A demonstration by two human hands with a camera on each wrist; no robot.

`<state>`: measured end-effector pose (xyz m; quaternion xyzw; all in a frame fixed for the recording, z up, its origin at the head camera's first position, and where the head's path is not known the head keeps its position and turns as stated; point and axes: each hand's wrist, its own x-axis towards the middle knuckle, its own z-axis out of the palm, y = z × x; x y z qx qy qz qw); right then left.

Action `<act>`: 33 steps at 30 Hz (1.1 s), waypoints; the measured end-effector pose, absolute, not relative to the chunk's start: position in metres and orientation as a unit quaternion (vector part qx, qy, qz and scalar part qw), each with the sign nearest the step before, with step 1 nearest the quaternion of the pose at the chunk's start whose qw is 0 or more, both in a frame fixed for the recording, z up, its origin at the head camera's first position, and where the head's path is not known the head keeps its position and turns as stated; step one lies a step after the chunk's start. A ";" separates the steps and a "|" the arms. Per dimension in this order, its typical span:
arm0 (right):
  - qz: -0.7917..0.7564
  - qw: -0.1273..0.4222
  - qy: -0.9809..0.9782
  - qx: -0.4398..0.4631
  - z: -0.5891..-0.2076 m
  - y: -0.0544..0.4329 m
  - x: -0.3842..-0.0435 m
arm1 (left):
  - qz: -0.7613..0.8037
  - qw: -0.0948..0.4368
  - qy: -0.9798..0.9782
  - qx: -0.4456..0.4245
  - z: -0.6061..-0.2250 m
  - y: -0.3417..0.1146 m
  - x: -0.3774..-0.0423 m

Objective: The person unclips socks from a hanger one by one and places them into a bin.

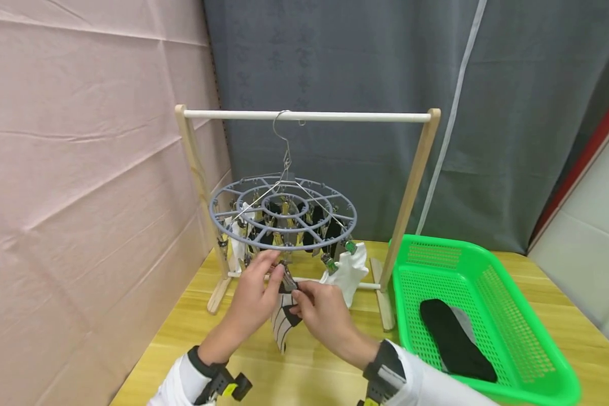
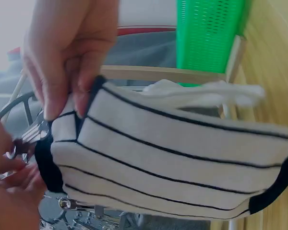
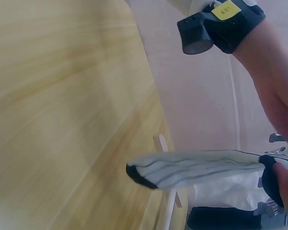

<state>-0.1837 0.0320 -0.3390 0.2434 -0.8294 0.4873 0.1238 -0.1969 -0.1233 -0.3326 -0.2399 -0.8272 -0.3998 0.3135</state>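
A white sock with dark stripes and black trim [image 2: 173, 148] hangs from my right hand [image 1: 327, 316], whose thumb and fingers pinch it near the cuff. My left hand [image 1: 254, 293] grips a metal clip [image 2: 36, 134] at the cuff's black edge, just below the front rim of a round grey drying hanger [image 1: 282, 247]. The sock's black-tipped lower end [image 3: 141, 177] dangles over the table. White socks [image 1: 349, 270] and black ones [image 1: 335, 230] hang from other clips around the hanger.
The hanger hooks over the white bar [image 1: 355, 117] of a wooden stand [image 1: 411, 192]. On the right, a green basket [image 1: 533, 321] holds a black sock [image 1: 457, 341] and a grey piece [image 1: 464, 321]. A pink cloth wall [image 1: 91, 186] rises along the left side.
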 end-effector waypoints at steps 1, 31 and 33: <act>0.487 0.123 -0.830 0.242 -0.339 0.032 -0.184 | -0.406 0.294 -0.833 -0.234 -0.331 -0.125 -0.198; 0.206 0.175 -0.910 0.314 -0.266 0.085 -0.157 | -0.406 0.335 -0.820 -0.226 -0.329 -0.138 -0.209; 0.225 0.120 -0.920 0.297 -0.250 0.104 -0.159 | -0.409 0.328 -0.820 -0.228 -0.329 -0.135 -0.209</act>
